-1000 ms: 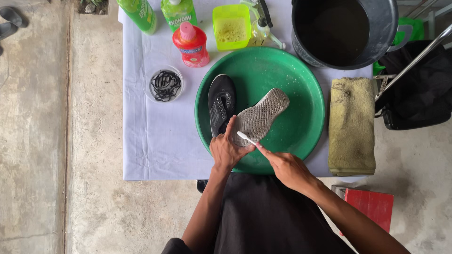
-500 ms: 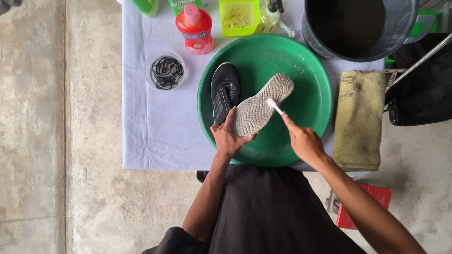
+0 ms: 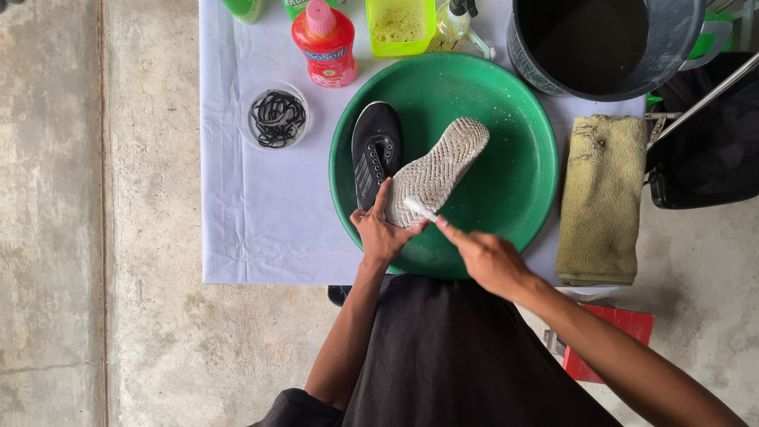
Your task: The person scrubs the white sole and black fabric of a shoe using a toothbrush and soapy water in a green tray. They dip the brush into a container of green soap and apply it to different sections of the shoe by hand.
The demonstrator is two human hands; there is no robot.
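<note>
A round green basin (image 3: 514, 174) sits on a white-covered table (image 3: 253, 213). Inside it, my left hand (image 3: 381, 233) grips the heel of a shoe turned sole-up (image 3: 439, 170), its pale grey tread facing me. My right hand (image 3: 486, 257) holds a small white brush (image 3: 419, 209) with its head pressed on the sole near the heel. A second black shoe (image 3: 375, 150) lies upright in the basin, just left of the held one.
A clear bowl of black laces (image 3: 275, 117) stands left of the basin. Behind are a red bottle (image 3: 326, 43), a yellow-green tub of suds (image 3: 399, 24), a spray bottle (image 3: 458, 22) and a dark bucket of water (image 3: 601, 39). A folded olive towel (image 3: 602, 198) lies at the right.
The brush has moved back along the sole from the toe end toward the heel. The left hand keeps its grip on the shoe.
</note>
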